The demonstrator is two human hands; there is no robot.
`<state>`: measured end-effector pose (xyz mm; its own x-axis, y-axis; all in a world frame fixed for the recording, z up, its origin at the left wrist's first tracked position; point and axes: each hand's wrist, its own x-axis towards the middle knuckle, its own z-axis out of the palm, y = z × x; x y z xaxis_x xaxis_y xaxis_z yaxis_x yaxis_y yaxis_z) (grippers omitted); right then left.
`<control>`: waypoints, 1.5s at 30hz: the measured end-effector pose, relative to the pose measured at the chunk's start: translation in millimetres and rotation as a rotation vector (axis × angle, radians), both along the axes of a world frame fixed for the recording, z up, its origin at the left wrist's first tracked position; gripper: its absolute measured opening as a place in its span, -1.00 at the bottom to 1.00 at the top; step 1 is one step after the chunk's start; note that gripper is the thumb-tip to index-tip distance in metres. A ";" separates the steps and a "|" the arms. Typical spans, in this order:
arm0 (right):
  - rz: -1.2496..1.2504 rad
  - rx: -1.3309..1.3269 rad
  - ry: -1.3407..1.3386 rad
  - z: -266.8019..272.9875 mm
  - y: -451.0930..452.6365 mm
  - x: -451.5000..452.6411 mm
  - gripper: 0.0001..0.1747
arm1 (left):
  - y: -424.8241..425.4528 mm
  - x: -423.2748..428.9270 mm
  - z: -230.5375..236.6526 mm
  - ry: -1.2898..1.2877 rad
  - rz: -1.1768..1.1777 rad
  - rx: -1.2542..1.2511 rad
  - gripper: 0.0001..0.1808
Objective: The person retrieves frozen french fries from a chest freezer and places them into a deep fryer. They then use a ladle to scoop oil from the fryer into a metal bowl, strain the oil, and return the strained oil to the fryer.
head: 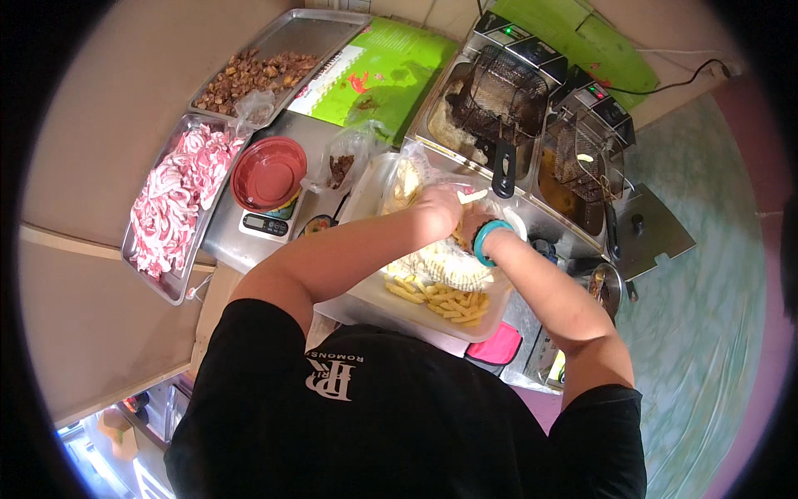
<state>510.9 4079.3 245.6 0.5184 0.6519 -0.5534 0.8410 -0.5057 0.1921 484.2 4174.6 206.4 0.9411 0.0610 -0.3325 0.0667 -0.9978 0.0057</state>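
Note:
Before me a translucent plastic tub (pixel 436 329) holds cut potato fries (pixel 458 304) and a clear plastic bag (pixel 446 265) with more fries inside. My left hand (pixel 441 209) is bent over the bag's opening, and a pale fry (pixel 472 196) lies just past its fingers. Close beside it my right hand (pixel 479 219), below a teal bracelet (pixel 485 244), reaches down into the bag. The fingers of both hands are mostly hidden, so their grip does not show.
Beyond the tub stands a double deep fryer (pixel 471 163) with two wire baskets; one black handle (pixel 504 169) juts toward my hands. Leftward are a red bowl (pixel 269 174) on a digital scale (pixel 265 224), a tray of raw sliced meat (pixel 184 199) and a tray of browned pieces (pixel 249 75).

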 end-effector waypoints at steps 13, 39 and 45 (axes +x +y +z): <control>0.078 0.316 0.226 -62.0 -33.7 33.4 -0.57 | -47.3 -0.9 44.5 0.008 -0.241 0.196 -0.62; -0.147 0.118 0.325 -56.6 -30.1 58.5 -0.49 | 18.4 19.7 -16.6 -0.061 -0.294 -0.313 -0.43; -0.402 0.412 0.565 -64.2 -39.3 56.2 -0.27 | 22.7 47.4 -97.8 -0.084 -0.247 -0.331 -0.54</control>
<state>567.1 4040.0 181.4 0.4707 0.6840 -0.5573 0.4942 -0.7277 -0.4757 531.6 4197.3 108.6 0.9388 -0.2672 -0.2175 -0.1888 -0.9270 0.3239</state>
